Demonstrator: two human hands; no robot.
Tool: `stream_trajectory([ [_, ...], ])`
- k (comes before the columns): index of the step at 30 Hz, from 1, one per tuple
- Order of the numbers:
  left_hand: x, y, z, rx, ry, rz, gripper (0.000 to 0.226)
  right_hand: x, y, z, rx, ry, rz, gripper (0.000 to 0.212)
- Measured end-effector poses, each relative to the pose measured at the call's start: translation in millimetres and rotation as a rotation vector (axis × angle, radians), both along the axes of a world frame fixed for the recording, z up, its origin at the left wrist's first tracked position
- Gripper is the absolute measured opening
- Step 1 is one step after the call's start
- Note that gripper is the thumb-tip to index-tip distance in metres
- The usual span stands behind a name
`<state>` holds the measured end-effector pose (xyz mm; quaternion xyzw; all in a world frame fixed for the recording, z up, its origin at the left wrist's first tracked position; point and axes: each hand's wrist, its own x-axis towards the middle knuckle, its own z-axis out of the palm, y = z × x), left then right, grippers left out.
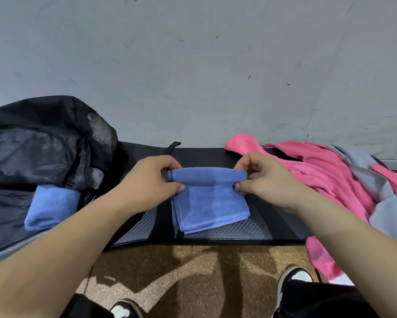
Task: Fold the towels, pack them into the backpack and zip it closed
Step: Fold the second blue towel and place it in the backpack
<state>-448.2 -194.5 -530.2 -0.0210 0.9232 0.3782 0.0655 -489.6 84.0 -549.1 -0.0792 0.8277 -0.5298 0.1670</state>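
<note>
A folded blue towel [210,207] lies in the middle of a black bench [248,230], its far edge rolled into a tube. My left hand [150,182] pinches the roll's left end and my right hand [265,180] pinches its right end. An open black backpack [39,150] sits at the left with a lighter blue folded towel [51,206] in its opening. A pink towel [319,177] lies crumpled at the right, with a grey towel [381,203] over part of it.
A grey wall [192,76] rises directly behind the bench. Brown speckled floor [181,276] lies in front of the bench. My two black-and-white shoes [296,278] stand there. A black strap [173,146] pokes up behind the bench.
</note>
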Motion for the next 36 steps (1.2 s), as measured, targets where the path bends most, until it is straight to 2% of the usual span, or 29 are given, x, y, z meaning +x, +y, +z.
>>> stream_trajectory([
  [4, 21.8, 1.1, 4.5, 0.044, -0.041, -0.081, 0.022, 12.7, 11.2, 5.0, 0.056, -0.042, 0.070, 0.031],
  [7, 35.3, 1.9, 1.5, 0.069, -0.103, -0.115, 0.027, 22.0, 14.5, 8.2, 0.044, -0.051, 0.086, 0.022],
  [9, 39.5, 1.6, -1.4, 0.082, -0.120, -0.153, 0.029, 25.7, 13.3, 7.7, 0.065, -0.005, 0.087, 0.021],
  [12, 42.6, 3.8, -4.4, -0.060, -0.089, -0.266, 0.017, 25.5, 9.4, 1.6, 0.241, 0.161, 0.141, 0.032],
  [15, 40.8, 12.1, -5.9, -0.187, -0.014, -0.250, 0.015, 21.0, 5.0, -0.9, 0.365, 0.236, 0.177, 0.029],
  [17, 35.6, 15.1, -7.8, -0.279, 0.010, -0.220, 0.025, 18.5, 2.7, 3.4, 0.405, 0.231, 0.205, 0.030],
  [20, 27.3, 14.6, -11.5, -0.337, -0.103, -0.241, 0.052, 17.9, -3.4, 8.4, 0.433, 0.191, 0.321, 0.054],
  [22, 26.2, 17.7, -9.5, -0.291, -0.207, -0.274, 0.048, 20.0, -10.4, 10.1, 0.458, 0.161, 0.398, 0.066],
  [25, 24.2, 22.1, -6.8, -0.258, -0.261, -0.298, 0.032, 22.6, -18.5, 14.0, 0.510, 0.154, 0.461, 0.062],
  [28, 20.1, 22.2, -0.1, -0.140, -0.209, -0.262, 0.027, 22.3, -25.3, 20.6, 0.507, 0.089, 0.502, 0.057],
  [30, 17.4, 19.7, 8.0, 0.007, -0.170, -0.217, 0.029, 22.3, -30.4, 22.2, 0.423, -0.014, 0.485, 0.042],
  [33, 18.0, 15.3, 23.6, 0.298, -0.117, -0.106, 0.045, 23.2, -38.2, 22.0, 0.232, -0.109, 0.375, 0.055],
  [36, 19.7, 8.8, 27.9, 0.511, -0.064, 0.050, 0.063, 27.1, -47.2, 24.0, 0.013, -0.226, 0.280, 0.055],
])
